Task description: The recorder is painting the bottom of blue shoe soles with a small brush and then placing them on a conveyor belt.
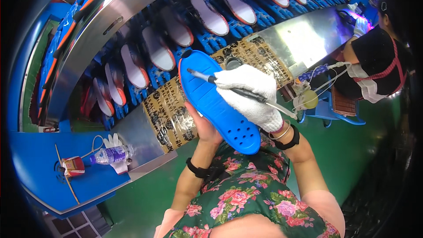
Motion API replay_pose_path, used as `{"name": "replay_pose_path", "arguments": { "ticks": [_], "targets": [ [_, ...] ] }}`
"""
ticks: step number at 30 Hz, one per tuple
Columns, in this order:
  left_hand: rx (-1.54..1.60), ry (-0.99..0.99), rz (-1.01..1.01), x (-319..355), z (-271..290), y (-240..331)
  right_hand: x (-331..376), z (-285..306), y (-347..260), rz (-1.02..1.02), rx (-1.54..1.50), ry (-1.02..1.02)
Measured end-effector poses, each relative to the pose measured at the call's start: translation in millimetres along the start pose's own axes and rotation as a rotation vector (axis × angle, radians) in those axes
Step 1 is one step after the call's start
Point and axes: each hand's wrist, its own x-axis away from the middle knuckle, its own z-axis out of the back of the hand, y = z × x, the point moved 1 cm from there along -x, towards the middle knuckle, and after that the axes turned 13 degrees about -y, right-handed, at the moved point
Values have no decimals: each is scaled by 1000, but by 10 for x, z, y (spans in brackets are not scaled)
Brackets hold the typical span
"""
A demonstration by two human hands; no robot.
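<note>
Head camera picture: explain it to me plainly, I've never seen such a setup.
The camera sits on a person's head and looks down, so the edges bend. The bare left hand holds a blue shoe sole from beneath. The right hand, in a white glove, holds a pen-like tool with its tip on the sole. Behind runs a conveyor carrying more soles on blue holders. A plastic bottle lies on the blue shelf at left. Another person works at right.
</note>
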Motion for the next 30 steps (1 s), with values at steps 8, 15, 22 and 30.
{"name": "replay_pose_path", "arguments": {
  "ticks": [8,15,22,30],
  "targets": [
    [-236,54,-31,95,54,-120,77,-208,-160,188,263,-107],
    [-273,111,-43,124,160,-50,77,-77,-59,94,134,54],
    [-331,41,12,90,239,68,279,-158,-87,179,-6,-138],
    [-416,88,37,-14,530,82,356,-173,-54,171,-21,-158]
  ]
}}
